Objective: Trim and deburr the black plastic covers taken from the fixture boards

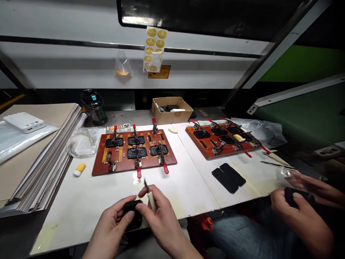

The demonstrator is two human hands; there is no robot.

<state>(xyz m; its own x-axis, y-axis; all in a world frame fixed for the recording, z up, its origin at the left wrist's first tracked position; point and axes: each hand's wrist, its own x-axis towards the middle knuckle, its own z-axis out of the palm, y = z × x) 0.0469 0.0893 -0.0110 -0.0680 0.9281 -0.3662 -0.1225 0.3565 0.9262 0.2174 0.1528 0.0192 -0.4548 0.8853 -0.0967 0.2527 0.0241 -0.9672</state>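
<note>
Near the table's front edge, my left hand point(111, 225) is wrapped around a small black part point(132, 214). My right hand point(161, 219) also touches that part and pinches a white-handled pointed tool point(150, 194), tip upward. Straight ahead lies a red-brown fixture board point(133, 151) with several black parts clamped under red-handled toggle clamps.
A second fixture board point(223, 138) lies at right, two black parts point(228, 177) in front of it. A co-worker's hands point(302, 205) at right hold a black part. A cardboard box point(171, 109), stacked sheets point(40, 154), tweezers point(277, 164) and a yellow-white cap point(79, 169) are around.
</note>
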